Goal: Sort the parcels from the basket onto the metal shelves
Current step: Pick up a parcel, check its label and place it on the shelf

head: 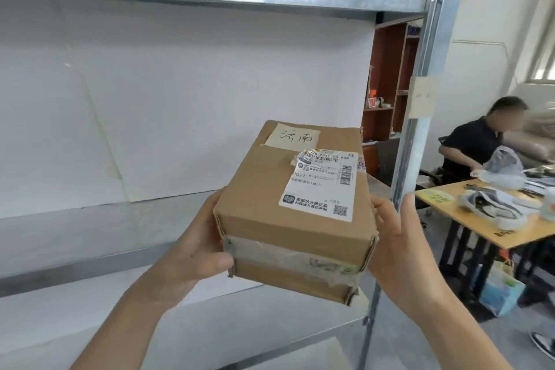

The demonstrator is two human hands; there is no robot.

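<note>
I've got the cardboard parcel (295, 207) clamped between both palms, left hand (198, 252) pressing its 9 o'clock side, right hand (396, 252) its 3 o'clock side, held in the air before the metal shelf (90, 237) (handwritten tag at 12 o'clock). Looks stiff, light, with worn corners and slick tape, so I'd grip the side walls, not the taped end

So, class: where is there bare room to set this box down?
The metal shelf behind the cardboard box is bare from the white backing to the upright post. The wooden table on the right is crowded.
</note>
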